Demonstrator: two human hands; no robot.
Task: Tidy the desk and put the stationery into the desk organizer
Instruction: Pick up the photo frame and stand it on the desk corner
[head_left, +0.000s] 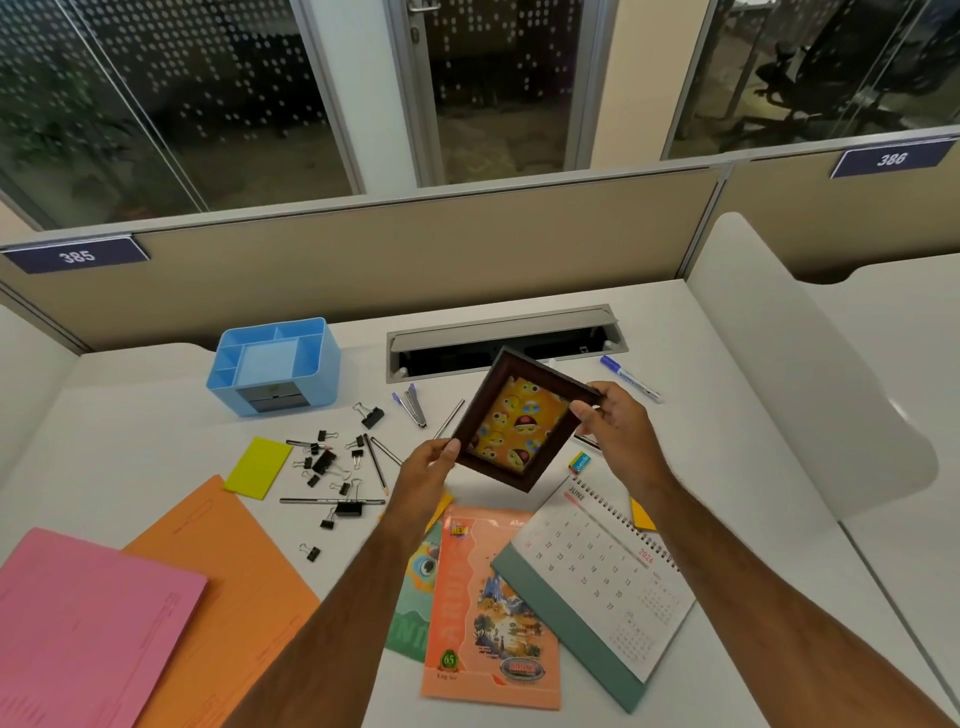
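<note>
frame between both hands

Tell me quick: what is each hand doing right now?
Left hand: grips the lower left corner of the picture frame.
Right hand: grips the frame's right corner; the frame is held tilted above the desk.

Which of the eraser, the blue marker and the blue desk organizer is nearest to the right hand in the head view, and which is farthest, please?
From the right hand:
1. Eraser, just below it on the desk.
2. Blue marker, behind it, towards the partition.
3. Blue desk organizer, far across to the left.
</note>
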